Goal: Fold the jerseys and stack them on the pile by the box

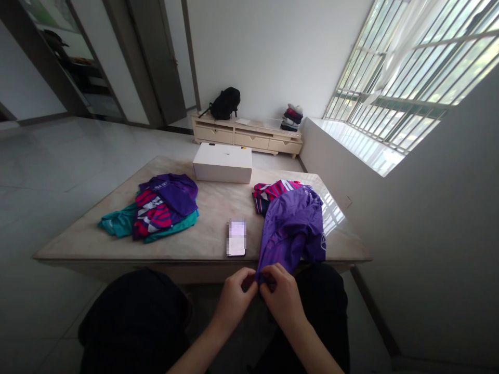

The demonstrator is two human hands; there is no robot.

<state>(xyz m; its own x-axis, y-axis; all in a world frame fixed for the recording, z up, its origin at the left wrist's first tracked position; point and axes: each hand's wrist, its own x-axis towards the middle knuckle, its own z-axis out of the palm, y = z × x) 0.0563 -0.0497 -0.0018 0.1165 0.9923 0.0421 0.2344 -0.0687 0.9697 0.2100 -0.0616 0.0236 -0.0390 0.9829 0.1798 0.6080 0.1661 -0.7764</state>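
Observation:
A purple shirt point(293, 224) lies on the right part of the marble table point(210, 208) and hangs over its near edge. My left hand point(233, 297) and my right hand point(284, 295) are both closed, pinching the shirt's lower end just below the table edge, close together. Under the purple shirt lies a red, white and dark striped garment point(273, 190). A phone point(236, 238) lies flat on the table just left of the shirt.
A pile of purple, striped and teal clothes point(156, 210) lies on the table's left. A white box point(223, 163) stands at the far edge. Beyond are a low cabinet point(249, 136) with a black backpack point(225, 103) and folded clothes point(292, 117), and a barred window point(409, 78) at right.

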